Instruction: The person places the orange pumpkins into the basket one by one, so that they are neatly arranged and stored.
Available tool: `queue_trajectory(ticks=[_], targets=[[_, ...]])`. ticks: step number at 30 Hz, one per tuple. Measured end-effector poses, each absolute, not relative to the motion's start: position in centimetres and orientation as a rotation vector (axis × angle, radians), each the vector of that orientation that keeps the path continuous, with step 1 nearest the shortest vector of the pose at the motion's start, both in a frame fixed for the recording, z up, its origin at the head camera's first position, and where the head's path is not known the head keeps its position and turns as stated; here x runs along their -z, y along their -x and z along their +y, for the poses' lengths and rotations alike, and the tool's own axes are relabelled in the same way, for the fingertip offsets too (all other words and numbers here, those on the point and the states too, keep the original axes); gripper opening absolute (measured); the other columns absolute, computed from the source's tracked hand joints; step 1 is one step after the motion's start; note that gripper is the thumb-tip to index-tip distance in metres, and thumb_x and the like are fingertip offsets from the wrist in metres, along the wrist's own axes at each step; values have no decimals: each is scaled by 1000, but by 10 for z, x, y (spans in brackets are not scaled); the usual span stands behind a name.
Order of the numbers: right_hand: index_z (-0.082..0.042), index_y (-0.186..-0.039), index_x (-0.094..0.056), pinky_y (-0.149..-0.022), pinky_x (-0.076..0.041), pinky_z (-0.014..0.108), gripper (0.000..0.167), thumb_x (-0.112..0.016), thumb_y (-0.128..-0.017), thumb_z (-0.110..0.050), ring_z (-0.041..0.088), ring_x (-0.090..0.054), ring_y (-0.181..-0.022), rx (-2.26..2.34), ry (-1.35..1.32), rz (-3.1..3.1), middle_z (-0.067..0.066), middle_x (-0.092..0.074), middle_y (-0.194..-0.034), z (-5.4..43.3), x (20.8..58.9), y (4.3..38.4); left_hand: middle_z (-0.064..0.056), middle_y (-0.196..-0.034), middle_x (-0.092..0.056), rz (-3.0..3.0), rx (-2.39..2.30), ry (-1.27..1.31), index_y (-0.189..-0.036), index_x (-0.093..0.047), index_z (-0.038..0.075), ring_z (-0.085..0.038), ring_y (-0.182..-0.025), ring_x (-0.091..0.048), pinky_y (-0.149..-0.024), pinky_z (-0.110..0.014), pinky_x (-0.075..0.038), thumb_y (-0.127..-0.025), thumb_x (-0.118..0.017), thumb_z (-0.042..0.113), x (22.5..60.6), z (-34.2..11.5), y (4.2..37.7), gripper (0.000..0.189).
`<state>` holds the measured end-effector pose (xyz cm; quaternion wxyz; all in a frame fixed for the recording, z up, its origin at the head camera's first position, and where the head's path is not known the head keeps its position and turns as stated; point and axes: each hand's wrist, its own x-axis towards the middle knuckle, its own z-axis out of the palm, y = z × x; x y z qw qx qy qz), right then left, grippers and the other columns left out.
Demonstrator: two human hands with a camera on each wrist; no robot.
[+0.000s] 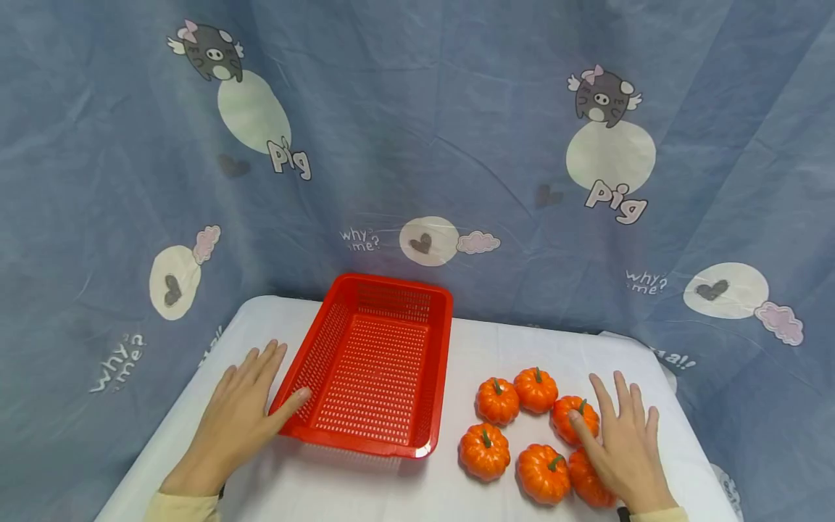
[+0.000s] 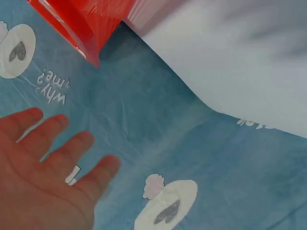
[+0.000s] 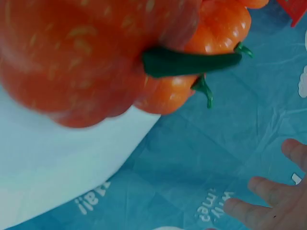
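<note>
A red plastic basket [image 1: 372, 377] with perforated sides stands on the white table, left of centre; I see no contents in it. My left hand [image 1: 238, 413] is beside its left edge, fingers straight and spread, the thumb over the near left corner. To the right, several small orange pumpkins with green stems lie in a loose ring, among them one pumpkin [image 1: 484, 452] nearest the basket. My right hand [image 1: 622, 446], fingers spread, hovers at the ring's right side and partly hides a pumpkin [image 1: 587, 478]. Its thumb overlaps another pumpkin [image 1: 574, 419] in the head view; contact cannot be told.
A white cloth [image 1: 502, 341] covers the table. Behind and around it hangs a blue curtain [image 1: 365, 130] printed with pigs, hearts and lettering. The basket's far rim is close to the table's back edge.
</note>
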<state>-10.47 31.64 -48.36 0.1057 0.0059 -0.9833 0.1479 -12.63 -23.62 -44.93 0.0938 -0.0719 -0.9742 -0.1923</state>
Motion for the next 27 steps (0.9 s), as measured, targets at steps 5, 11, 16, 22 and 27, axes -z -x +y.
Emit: queue_trajectory(ticks=[5, 11, 16, 22, 27], targets=[[-6, -160, -20, -109, 6, 79, 83, -56, -101, -51, 64, -13, -140, -460, 6, -2871, 37, -16, -158, 327, 480, 98, -20, -160, -36, -2960, 687, 224, -158, -33, 6, -45, -146, -28, -115, -70, -19, -87, -59, 74, 452, -240, 119, 102], [2, -159, -18, -107, -10, 81, 90, -61, -98, -49, 65, -22, -134, -500, 32, -2875, 41, -22, -153, 343, 481, 87, -20, -158, -40, -3003, 752, 214, -156, -37, 3, -47, -144, -31, -112, -72, -22, -83, -63, 76, 463, -246, 115, 106], [5, -156, -22, -102, -25, 79, 94, -62, -96, -55, 62, -30, -131, -540, 72, -2991, 40, -26, -152, 352, 488, 80, -19, -157, -42, -3003, 747, 211, -155, -39, 2, -46, -144, -33, -112, -71, -23, -83, -63, 75, 469, -246, 112, 105], [1, -157, -19, -102, -34, 76, 108, -54, -89, -75, 60, -32, -134, -682, 256, -3262, 38, -24, -154, 354, 496, 76, -18, -157, -42, -3022, 737, 221, -154, -42, 2, -44, -137, -44, -105, -71, -37, -83, -60, 79, 472, -244, 112, 106], [-2, -155, -29, -95, -45, 71, 108, -60, -84, -77, 57, -42, -129, -737, 316, -3336, 35, -33, -151, 353, 503, 73, -19, -157, -42, -2969, 725, 268, -151, -44, -1, -44, -136, -47, -103, -69, -41, -82, -65, 75, 476, -243, 111, 105]])
